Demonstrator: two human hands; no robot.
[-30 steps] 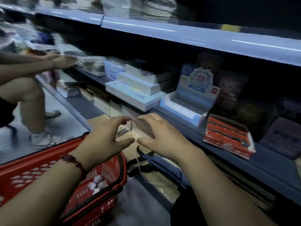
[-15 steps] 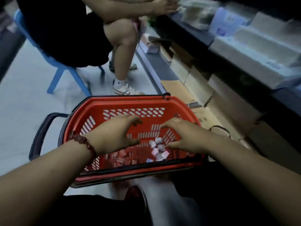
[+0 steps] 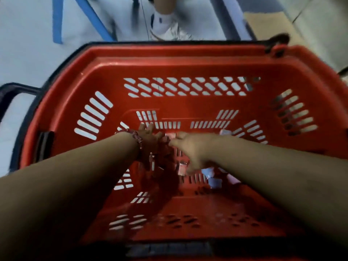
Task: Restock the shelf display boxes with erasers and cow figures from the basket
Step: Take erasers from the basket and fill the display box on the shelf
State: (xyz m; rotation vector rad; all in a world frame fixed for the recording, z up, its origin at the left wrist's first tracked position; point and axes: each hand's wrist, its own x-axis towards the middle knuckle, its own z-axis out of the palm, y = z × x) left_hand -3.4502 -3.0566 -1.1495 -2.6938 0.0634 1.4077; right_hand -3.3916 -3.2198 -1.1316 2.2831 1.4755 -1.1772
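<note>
Basket [image 3: 169, 55] | left hand [image 3: 150, 144], right hand [image 3: 193, 150] down among erasers [image 3: 209, 173] | grips blurred, cannot tell

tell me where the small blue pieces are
Head view: the small blue pieces lie on the floor of the red plastic basket, right of centre, below the right hand in frame.

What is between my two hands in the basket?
Head view: small pinkish pieces, probably erasers, lie between the left hand and right hand on the basket floor.
</note>
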